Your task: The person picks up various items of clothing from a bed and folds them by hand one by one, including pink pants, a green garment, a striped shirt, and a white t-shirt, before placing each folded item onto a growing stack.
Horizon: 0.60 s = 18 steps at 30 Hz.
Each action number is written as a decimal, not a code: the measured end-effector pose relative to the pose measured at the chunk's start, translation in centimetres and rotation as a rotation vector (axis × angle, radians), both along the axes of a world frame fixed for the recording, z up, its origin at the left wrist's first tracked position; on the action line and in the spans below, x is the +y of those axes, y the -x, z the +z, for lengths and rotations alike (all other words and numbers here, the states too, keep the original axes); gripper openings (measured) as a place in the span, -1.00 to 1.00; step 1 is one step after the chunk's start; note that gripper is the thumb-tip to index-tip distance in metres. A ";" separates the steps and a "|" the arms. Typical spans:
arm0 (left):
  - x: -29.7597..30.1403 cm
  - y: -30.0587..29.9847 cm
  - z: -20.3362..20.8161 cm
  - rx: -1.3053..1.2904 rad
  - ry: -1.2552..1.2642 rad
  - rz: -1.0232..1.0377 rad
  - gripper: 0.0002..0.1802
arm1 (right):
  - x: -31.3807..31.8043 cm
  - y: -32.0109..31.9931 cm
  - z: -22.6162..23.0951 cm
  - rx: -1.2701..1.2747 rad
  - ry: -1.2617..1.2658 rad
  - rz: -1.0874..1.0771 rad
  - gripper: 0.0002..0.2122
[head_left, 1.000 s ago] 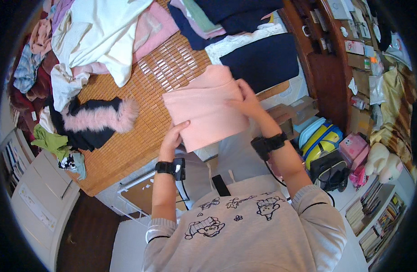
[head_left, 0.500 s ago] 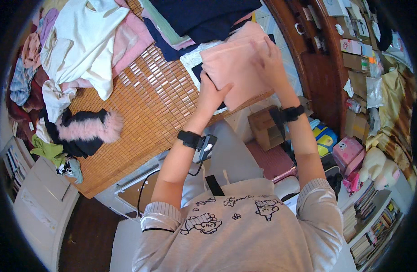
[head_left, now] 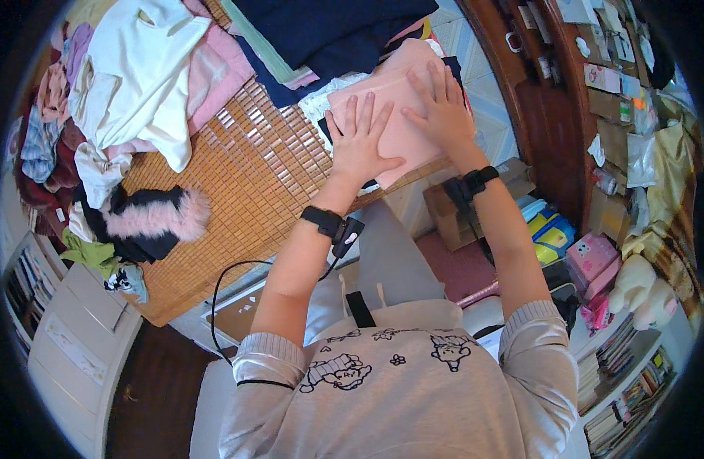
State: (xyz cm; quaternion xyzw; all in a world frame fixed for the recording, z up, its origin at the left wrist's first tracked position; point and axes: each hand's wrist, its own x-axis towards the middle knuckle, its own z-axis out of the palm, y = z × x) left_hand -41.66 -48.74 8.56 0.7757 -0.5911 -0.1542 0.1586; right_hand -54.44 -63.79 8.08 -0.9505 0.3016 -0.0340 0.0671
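Observation:
A folded pink garment (head_left: 398, 96) lies flat at the right end of the bamboo mat (head_left: 248, 183), on top of white lacy and dark cloth. My left hand (head_left: 359, 141) rests on its left side, palm down with the fingers spread. On its right side lies my right hand (head_left: 441, 107), also flat with the fingers apart. Neither hand grips anything. Just beyond the garment is a stack of folded clothes, with a navy piece (head_left: 329, 34) on top and a light green piece (head_left: 264, 46) at its left edge.
A white top (head_left: 138, 69) is spread over pink cloth at the far left. Nearer sits a black garment with pink fluffy trim (head_left: 157, 214), beside a green cloth (head_left: 88, 251). To the right stand a cardboard box (head_left: 447, 214) and a dark wooden cabinet (head_left: 547, 115).
The pink garment was partly lifted between my hands and now lies flat. Both hands have gone from holding its edges to lying spread on top of it.

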 end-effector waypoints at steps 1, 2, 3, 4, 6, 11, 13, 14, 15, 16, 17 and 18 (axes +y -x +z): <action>0.0 -0.1 -0.2 -0.002 0.005 0.007 0.13 | -0.1 -0.2 -0.2 -0.010 0.000 0.001 -0.40; 0.1 -0.2 -0.3 0.011 0.005 0.000 0.12 | -0.1 -0.2 -0.2 -0.013 0.005 0.010 -0.40; 0.2 -0.3 -0.3 0.022 0.005 -0.006 0.11 | 0.0 -0.2 -0.2 -0.021 -0.007 0.012 -0.40; 0.2 -0.4 -0.3 0.013 0.013 0.008 0.11 | 0.0 -0.4 -0.1 -0.035 -0.017 0.016 -0.40; 0.4 -0.5 0.0 0.067 -0.038 0.012 0.13 | 0.2 -0.7 0.3 -0.010 -0.003 0.034 -0.41; 1.3 -0.5 0.3 0.089 -0.077 0.019 0.08 | 0.1 -0.6 -0.2 -0.027 0.004 0.051 -0.40; 2.5 -0.2 -0.2 0.108 -0.026 -0.024 0.04 | 0.4 -0.6 0.2 0.041 -0.002 0.025 -0.39; 3.4 -0.3 0.4 0.124 -0.078 -0.037 -0.04 | 0.7 -0.7 0.6 0.027 0.008 0.043 -0.39; 4.3 -0.4 0.8 0.111 -0.068 -0.019 -0.04 | 1.0 -0.8 0.9 0.079 0.029 0.039 -0.39; 5.0 -0.4 1.0 0.166 -0.160 -0.056 -0.07 | 1.0 -0.5 1.2 0.135 0.053 0.024 -0.40; 6.4 -0.6 1.4 0.216 -0.254 -0.080 -0.10 | 1.2 -0.6 1.2 0.120 0.065 0.043 -0.40; 8.0 -0.9 1.4 0.349 -0.280 -0.028 -0.18 | 1.4 -0.7 1.0 0.124 0.055 0.009 -0.39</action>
